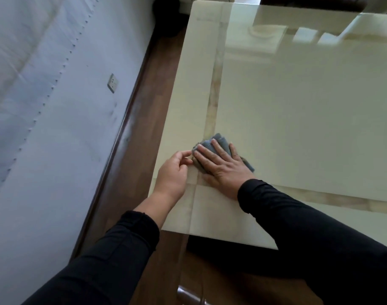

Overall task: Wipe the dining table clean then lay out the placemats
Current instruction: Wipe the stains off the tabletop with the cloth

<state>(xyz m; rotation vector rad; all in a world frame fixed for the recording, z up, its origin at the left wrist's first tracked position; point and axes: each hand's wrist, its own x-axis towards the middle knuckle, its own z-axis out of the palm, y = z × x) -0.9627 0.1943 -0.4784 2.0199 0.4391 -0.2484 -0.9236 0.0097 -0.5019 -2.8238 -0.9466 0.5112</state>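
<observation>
- The glossy cream rectangular worktop (298,119) with pale marbled inlay bands fills the picture from its middle out toward 1 and 3 o'clock; its near left corner sits close to the centre bottom.
- A small grey-blue folded cleaning cloth (221,140) lies on the worktop just below the picture's centre, over the long inlay band near the worktop's left edge.
- The right hand (220,165) lies flat on the cloth, palm down, fingers straight and spread toward 11 o'clock, pressing it against the surface; this grip is not curled round anything.
- The cloth's far folds show beyond the fingertips at 12 o'clock, and a corner sticks out from under the hand at about 4 o'clock.
- The left hand (172,172) is just beside the right, at its 9 o'clock, over the worktop's left edge; its fingers are loosely bent and its fingertips are near the cloth's left edge. Whether they touch or pinch the cloth I cannot tell.
- Both arms wear black long sleeves (320,227), reaching in from 6 and 7 o'clock.
- A dark brown wooden floor strip (148,119) runs beside the worktop at 9 o'clock.
- Beyond it, a pale bluish wall (45,128) carries a white wall socket (112,83) at 10 o'clock.
</observation>
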